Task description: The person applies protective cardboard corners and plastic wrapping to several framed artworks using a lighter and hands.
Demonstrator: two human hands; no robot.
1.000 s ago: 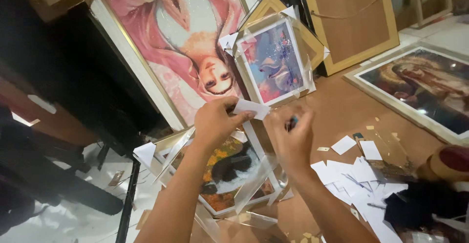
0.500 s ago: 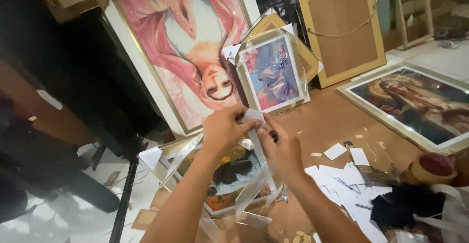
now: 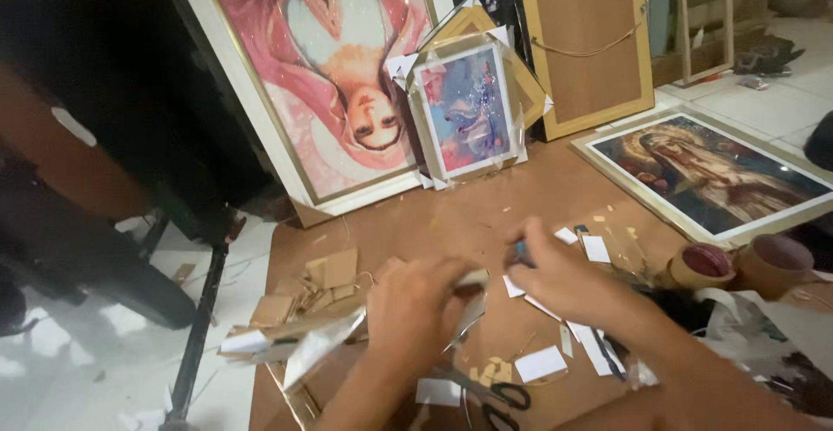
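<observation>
Now left hand fingers pinch plastic-wrapped frame w/ white corner guards; right hand grips blue tool.

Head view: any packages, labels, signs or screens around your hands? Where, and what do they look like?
No screens or signs.
Small wrapped picture: leans on the big pink portrait; rectangular, white frame, clear film, white corner guards.
White slips: scattered on the brown board by the right hand; small, blank-looking rectangles.
</observation>
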